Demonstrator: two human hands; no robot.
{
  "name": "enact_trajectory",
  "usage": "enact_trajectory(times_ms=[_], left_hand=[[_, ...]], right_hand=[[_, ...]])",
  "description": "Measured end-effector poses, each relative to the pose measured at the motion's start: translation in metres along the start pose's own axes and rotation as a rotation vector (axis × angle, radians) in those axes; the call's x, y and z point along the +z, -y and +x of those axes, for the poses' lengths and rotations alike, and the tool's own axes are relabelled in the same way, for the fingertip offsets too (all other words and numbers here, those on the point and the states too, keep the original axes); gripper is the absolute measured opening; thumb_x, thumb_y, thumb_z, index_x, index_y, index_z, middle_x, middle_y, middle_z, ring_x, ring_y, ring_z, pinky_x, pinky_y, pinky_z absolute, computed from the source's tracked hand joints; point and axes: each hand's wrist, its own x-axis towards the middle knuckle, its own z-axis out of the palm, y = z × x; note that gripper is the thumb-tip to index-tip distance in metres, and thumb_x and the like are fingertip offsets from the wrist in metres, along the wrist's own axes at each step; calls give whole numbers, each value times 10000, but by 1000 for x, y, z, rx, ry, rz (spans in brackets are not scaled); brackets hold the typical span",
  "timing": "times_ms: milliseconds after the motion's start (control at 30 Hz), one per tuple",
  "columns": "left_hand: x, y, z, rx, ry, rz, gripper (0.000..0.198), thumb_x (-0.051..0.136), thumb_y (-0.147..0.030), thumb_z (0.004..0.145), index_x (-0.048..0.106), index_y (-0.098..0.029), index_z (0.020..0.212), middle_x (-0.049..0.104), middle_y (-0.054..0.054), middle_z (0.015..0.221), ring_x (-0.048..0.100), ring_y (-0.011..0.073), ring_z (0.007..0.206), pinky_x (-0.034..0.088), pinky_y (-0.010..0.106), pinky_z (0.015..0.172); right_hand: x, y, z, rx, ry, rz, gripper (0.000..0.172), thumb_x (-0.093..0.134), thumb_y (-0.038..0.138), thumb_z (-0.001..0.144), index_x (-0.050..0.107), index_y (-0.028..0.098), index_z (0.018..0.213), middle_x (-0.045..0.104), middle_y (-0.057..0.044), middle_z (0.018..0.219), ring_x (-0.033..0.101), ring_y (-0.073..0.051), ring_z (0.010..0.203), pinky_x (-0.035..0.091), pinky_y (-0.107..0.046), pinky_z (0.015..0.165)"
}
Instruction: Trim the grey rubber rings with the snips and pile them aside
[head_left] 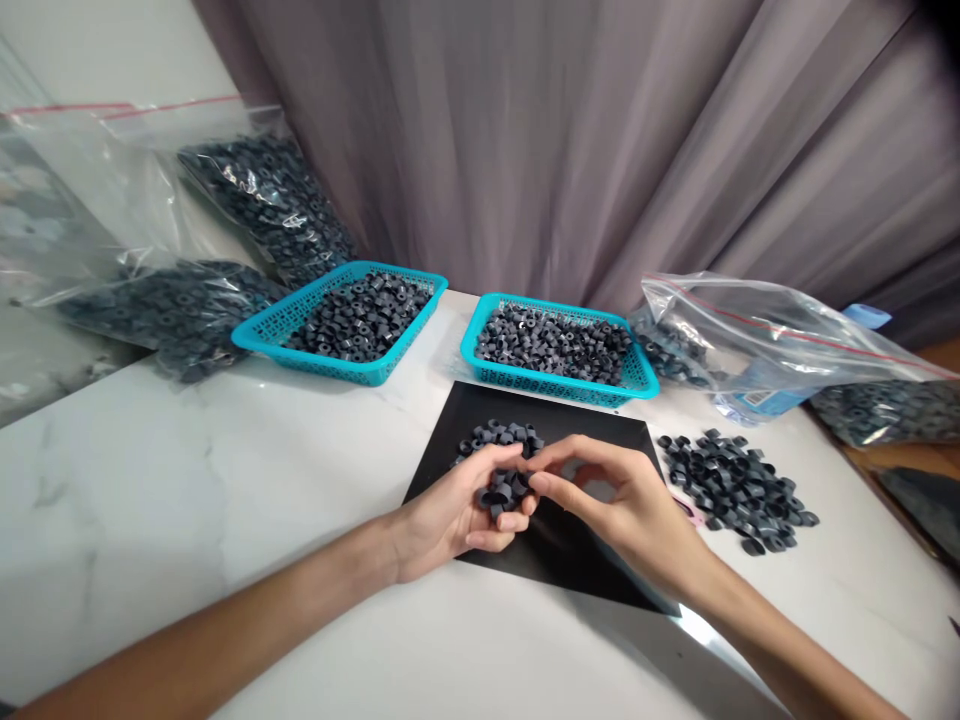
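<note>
A mauve-grey curtain [525, 130] fills the background, hanging in folds behind a white table [150, 520]. At the left, two filled clear bags [259, 195] lean and slump; at the right lies another clear bag [780, 310], with a red seal line. A black mat [540, 562] lies on the table under the hands. Beyond it stand two turquoise baskets, the left one [330, 367] and the right one [559, 385], both holding many small dark grey rings [360, 310].

Both forearms reach in from the lower corners, and the hands meet over the mat. The right hand [630, 490] comes in with its back upward, index finger arched and thumb straight; their tips are together or nearly so at the left hand's edge — whether they pinch a ring, I cannot tell. The left hand [450, 500] is turned up and cupped, thumb along the top, fingers curled underneath — closed around a handful [499, 495] of rings.

Right of the mat is a loose heap [742, 490] of rings. Behind the hands, a smaller pile [499, 432] sits on the mat. A pink item [694, 510] shows partly beside the right wrist.
</note>
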Motion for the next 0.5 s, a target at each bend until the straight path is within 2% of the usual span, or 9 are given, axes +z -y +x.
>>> enact_trajectory(times_ms=[167,367,500], left_hand=[[1,1,0,28,2,-1,376,538,-467,967,659,-112,936,506,-11,710,363,26,498,187,111,387],[0,3,1,44,-4,75,435,560,-547,929,622,-129,822,558,18,703,359,35,495,160,119,387],[-2,3,1,30,28,68,390,538,-501,946,643,-133,869,577,21,700,378,39,486,173,118,376]], right_hand=[[-1,2,0,-111,50,-81,184,661,297,945,745,292,1109,728,-23,1046,640,-188,952,517,-323,806],[-1,6,2,-179,60,-86,223,599,292,984,751,296,1146,717,-67,1107,639,-225,1048,517,-393,931],[-1,9,0,-187,71,-84,254,554,311,1005,738,295,1179,691,-73,1151,636,-230,1074,518,-384,941]])
